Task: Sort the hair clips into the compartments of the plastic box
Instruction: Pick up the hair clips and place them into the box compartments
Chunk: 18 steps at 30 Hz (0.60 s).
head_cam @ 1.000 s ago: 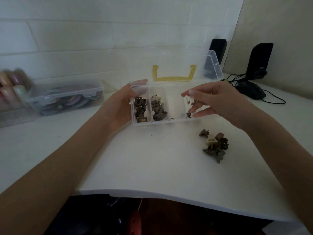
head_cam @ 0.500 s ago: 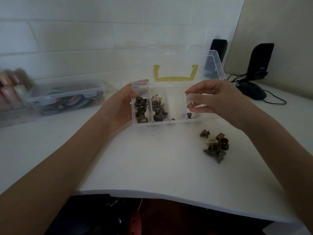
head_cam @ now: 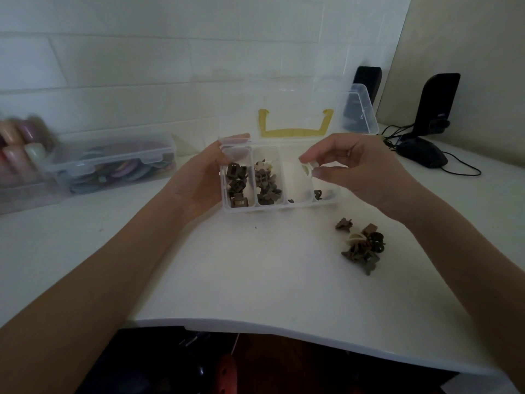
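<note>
My left hand [head_cam: 199,180] grips the left end of the open plastic box [head_cam: 279,207] on the white bench [head_cam: 255,280]. My right hand [head_cam: 360,172] pinches a cream hair clip [head_cam: 308,167] above its compartments. Unsorted clips [head_cam: 362,245] lie nearby.

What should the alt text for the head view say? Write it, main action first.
The right hand pinches a cream hair clip above the open plastic box, while the left hand steadies the box's left end. Two left compartments hold brown clips; a small pile of clips waits on the white table.
</note>
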Available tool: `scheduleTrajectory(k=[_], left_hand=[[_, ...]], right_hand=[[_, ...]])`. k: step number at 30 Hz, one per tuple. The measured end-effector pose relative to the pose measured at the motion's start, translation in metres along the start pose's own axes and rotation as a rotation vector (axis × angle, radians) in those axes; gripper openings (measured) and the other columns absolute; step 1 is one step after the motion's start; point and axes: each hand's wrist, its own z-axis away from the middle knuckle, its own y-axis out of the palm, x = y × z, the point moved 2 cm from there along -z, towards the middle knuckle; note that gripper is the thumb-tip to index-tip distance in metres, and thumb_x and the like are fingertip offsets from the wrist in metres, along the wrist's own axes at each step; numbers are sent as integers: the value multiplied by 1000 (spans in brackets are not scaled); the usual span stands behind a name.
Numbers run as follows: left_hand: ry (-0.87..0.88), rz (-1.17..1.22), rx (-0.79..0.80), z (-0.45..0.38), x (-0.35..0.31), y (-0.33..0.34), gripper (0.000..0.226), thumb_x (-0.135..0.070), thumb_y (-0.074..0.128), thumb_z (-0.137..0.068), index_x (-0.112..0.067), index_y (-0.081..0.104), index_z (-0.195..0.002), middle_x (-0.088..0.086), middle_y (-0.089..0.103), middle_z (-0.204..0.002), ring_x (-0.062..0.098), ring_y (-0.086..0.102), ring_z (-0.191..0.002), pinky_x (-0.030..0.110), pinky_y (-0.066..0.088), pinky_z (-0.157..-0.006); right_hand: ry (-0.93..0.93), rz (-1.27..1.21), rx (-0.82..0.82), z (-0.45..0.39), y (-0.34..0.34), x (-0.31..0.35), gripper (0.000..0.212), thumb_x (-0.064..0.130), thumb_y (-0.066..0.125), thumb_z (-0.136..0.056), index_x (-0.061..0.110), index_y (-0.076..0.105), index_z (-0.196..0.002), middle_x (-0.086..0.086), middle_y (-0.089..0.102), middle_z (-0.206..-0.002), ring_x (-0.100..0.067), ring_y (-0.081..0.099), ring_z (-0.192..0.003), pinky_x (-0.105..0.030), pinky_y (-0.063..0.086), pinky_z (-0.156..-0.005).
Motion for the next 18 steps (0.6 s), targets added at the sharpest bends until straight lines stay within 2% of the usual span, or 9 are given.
scheduleTrajectory(k=[3,5,8,14,18], left_hand=[[2,-5,-4,0,1,-1,59,-24,79,-50,-23,69,-108,2,70,-113,21,67,-106,36,56,-80],[1,5,-15,0,1,-3,50,-26,68,-59,-23,69,-109,3,68,-115,22,65,-108,38,55,-85],[-5,9,-21,-1,1,-4,47,-26,66,-61,-23,70,-108,5,65,-121,25,61,-115,42,51,-94],[-3,-2,-7,0,0,-2,51,-22,72,-54,-24,71,-104,3,68,-114,22,65,-106,38,55,-85],[-8,-2,-21,1,0,-1,47,-26,68,-59,-24,71,-106,4,66,-118,23,64,-111,41,53,-91]], right_hand=[[1,-3,5,0,1,-1,22,-8,67,-78,11,69,-90,-1,71,-94,-15,64,-86,-20,51,-86],[14,-13,5,0,1,-2,22,-6,68,-78,12,69,-90,1,71,-95,-15,64,-86,-20,52,-85],[19,-20,11,-1,1,-3,23,-6,68,-78,14,69,-89,2,72,-97,-17,64,-85,-21,52,-85],[13,-46,14,-1,3,-2,26,-8,68,-78,15,69,-90,-6,70,-101,-19,64,-87,-23,52,-86],[7,-36,15,-1,3,-4,29,-7,68,-77,19,69,-90,-7,70,-103,-25,64,-91,-25,51,-89]])
